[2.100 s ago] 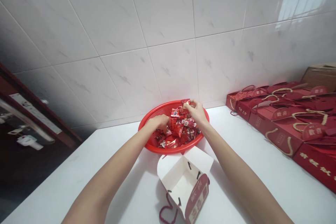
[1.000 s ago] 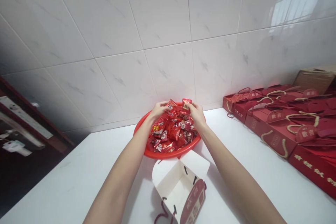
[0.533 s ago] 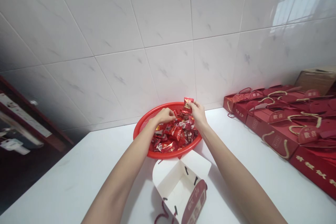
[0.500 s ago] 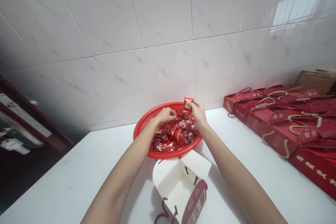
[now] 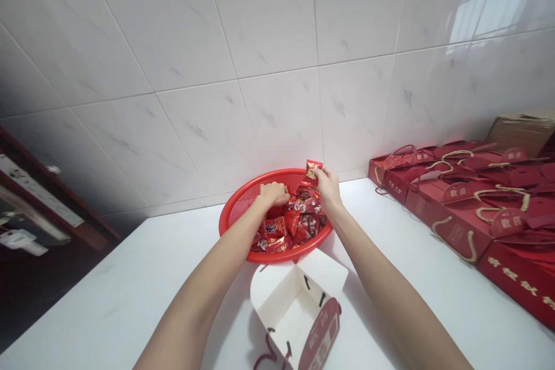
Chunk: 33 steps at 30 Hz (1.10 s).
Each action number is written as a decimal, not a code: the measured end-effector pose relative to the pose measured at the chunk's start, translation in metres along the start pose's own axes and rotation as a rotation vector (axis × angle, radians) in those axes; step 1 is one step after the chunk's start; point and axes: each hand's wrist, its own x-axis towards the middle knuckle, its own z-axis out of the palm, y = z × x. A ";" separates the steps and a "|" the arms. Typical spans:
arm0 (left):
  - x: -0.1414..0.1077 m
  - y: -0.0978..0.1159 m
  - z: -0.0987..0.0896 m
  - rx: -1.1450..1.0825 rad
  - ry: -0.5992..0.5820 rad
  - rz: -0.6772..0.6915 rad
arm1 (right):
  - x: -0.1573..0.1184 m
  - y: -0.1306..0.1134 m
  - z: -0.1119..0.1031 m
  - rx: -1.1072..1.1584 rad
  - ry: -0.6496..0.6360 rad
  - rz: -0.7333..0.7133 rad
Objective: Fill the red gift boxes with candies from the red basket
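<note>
A red plastic basket stands against the wall, holding a heap of small red wrapped candies. My right hand pinches one red-and-gold candy packet above the basket's far right rim. Curled down into the heap is my left hand; its fingertips are mostly hidden, and what they hold cannot be made out. Between my forearms, just in front of the basket, an open gift box shows its white inside, with flaps spread and nothing in it.
Several closed red gift boxes with rope handles stand in rows on the right of the white table. A cardboard box is behind them. The tiled wall borders the table's back edge.
My left hand has shifted slightly left and its fingers have turned down into the candies. My right hand keeps its packet in nearly the same place.
</note>
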 end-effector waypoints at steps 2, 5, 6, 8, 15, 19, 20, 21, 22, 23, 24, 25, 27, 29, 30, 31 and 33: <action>0.000 -0.004 -0.001 0.017 0.028 -0.033 | 0.001 0.001 0.000 -0.002 0.010 -0.004; -0.001 -0.009 -0.003 0.018 0.046 -0.008 | 0.002 0.001 0.000 -0.007 0.013 -0.006; -0.002 -0.009 -0.003 0.012 0.045 0.024 | 0.002 0.001 0.000 -0.009 0.012 -0.007; -0.004 -0.006 -0.002 -0.007 0.020 0.111 | 0.001 0.001 0.000 -0.013 0.011 -0.012; -0.004 0.021 0.008 0.006 -0.151 0.262 | 0.001 0.001 0.000 -0.029 -0.002 -0.021; -0.007 0.024 0.007 0.005 -0.179 0.295 | 0.002 0.002 0.000 -0.036 -0.006 -0.016; -0.008 0.023 0.007 0.000 -0.176 0.303 | 0.002 0.002 0.000 -0.036 -0.004 -0.017; -0.009 0.022 0.006 -0.006 -0.172 0.310 | 0.002 0.002 0.001 -0.035 -0.002 -0.018; -0.010 0.021 0.005 -0.015 -0.166 0.318 | 0.002 0.002 0.001 -0.034 0.000 -0.020; -0.010 0.020 0.005 -0.026 -0.160 0.326 | 0.001 0.002 0.001 -0.033 0.001 -0.023; -0.010 0.019 0.005 -0.039 -0.154 0.335 | 0.001 0.002 0.000 -0.031 0.001 -0.024; -0.010 0.017 0.005 -0.054 -0.149 0.345 | 0.001 0.002 0.000 -0.029 0.000 -0.025; -0.009 0.015 0.006 -0.090 -0.137 0.363 | 0.001 0.002 0.000 -0.023 -0.003 -0.022; -0.007 0.013 0.008 -0.131 -0.125 0.376 | 0.001 0.002 0.000 -0.017 -0.003 -0.016; -0.006 0.012 0.008 -0.151 -0.118 0.377 | 0.001 0.002 0.000 -0.014 -0.002 -0.013; -0.005 0.011 0.009 -0.171 -0.110 0.375 | 0.001 0.002 0.000 -0.011 0.000 -0.010; -0.003 0.009 0.009 -0.216 -0.089 0.362 | 0.001 0.001 0.001 -0.005 0.003 -0.005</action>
